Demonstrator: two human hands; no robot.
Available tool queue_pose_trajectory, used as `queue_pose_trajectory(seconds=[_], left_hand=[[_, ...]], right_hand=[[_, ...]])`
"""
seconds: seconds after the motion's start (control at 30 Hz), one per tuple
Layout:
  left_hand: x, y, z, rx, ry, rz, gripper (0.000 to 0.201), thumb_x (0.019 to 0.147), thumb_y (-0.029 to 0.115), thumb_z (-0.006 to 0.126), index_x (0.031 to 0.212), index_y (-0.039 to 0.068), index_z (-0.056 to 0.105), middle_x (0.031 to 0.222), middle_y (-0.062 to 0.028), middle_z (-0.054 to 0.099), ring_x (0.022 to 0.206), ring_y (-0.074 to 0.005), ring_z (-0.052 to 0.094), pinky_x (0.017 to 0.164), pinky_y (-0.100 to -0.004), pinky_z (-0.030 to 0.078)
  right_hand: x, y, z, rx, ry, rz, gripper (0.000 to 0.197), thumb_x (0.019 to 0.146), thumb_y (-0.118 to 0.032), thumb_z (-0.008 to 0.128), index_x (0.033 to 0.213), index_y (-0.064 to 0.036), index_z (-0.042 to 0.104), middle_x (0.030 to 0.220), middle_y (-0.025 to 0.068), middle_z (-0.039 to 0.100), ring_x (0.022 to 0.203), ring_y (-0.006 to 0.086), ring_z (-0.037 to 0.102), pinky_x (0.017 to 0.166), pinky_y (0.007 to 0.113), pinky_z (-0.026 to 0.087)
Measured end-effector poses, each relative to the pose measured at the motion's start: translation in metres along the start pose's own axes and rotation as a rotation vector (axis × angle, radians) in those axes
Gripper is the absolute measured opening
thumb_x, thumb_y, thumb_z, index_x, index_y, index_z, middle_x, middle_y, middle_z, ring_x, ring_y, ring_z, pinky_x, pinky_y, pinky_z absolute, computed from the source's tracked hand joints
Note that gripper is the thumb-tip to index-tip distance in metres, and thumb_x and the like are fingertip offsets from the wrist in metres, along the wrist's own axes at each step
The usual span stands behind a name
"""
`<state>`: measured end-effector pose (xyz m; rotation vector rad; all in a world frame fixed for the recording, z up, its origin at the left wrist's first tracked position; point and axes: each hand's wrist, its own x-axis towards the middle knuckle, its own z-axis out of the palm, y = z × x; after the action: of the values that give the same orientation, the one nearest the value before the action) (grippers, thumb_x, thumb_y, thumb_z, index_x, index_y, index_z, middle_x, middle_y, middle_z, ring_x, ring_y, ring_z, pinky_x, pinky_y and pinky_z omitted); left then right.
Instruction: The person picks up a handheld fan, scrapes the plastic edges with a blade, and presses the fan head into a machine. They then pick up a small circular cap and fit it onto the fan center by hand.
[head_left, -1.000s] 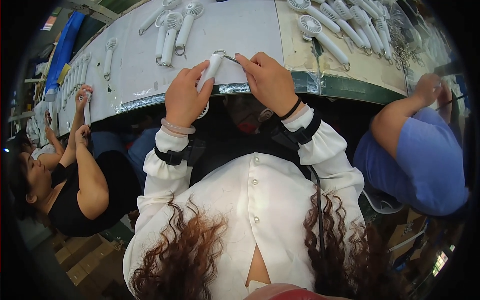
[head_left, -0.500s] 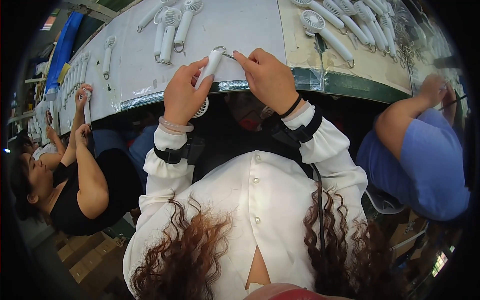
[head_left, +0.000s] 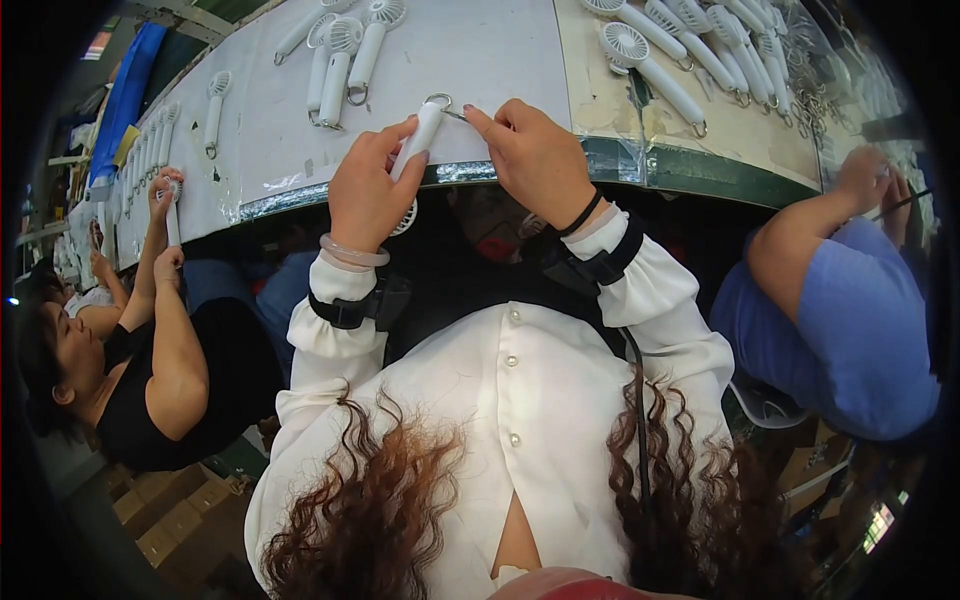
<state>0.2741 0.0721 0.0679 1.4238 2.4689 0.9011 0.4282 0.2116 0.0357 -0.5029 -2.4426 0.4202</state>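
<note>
fan (head_left: 421, 130) stays gripped by fingers of the left hand (head_left: 362, 192) at the tabletop (head_left: 500, 60) edge, while the right hand (head_left: 540, 160), pinching a metal piece (head_left: 454, 115), has edged nearer the fan's ring (head_left: 440, 97) (work there seems unfinished).

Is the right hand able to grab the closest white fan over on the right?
Probably yes: nothing seems to stand between the right hand and that white fan, but the hand is busy pinching a thin metal piece.

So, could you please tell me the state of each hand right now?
Left hand: closed, holding a white fan.
Right hand: closed, pinching a thin metal piece near the fan's ring.
</note>
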Motion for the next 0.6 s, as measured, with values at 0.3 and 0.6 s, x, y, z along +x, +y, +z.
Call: queue_pose_trajectory(seconds=[0.3, 0.6], left_hand=[[-0.0013, -0.0001, 0.0016, 0.034, 0.020, 0.032, 0.037, 0.081, 0.023, 0.069, 0.117, 0.014, 0.066, 0.090, -0.0067, 0.062, 0.076, -0.0215, 0.062, 0.067, -0.0321, 0.050], [-0.0003, 0.0005, 0.0011, 0.016, 0.006, 0.008, 0.037, 0.081, 0.022, 0.069, 0.117, 0.014, 0.066, 0.090, -0.0063, 0.062, 0.076, -0.0209, 0.062, 0.068, -0.0317, 0.050]], right_hand=[[-0.0001, 0.0004, -0.0001, -0.005, -0.034, -0.017, 0.040, 0.081, -0.005, 0.062, 0.119, -0.0170, 0.063, 0.082, 0.0037, 0.056, 0.068, 0.0228, 0.060, 0.055, 0.033, 0.049], [-0.0009, 0.0017, 0.0017, -0.014, -0.012, -0.022, 0.038, 0.083, -0.005, 0.061, 0.119, -0.0161, 0.063, 0.081, 0.0039, 0.056, 0.067, 0.0228, 0.060, 0.055, 0.033, 0.049]])
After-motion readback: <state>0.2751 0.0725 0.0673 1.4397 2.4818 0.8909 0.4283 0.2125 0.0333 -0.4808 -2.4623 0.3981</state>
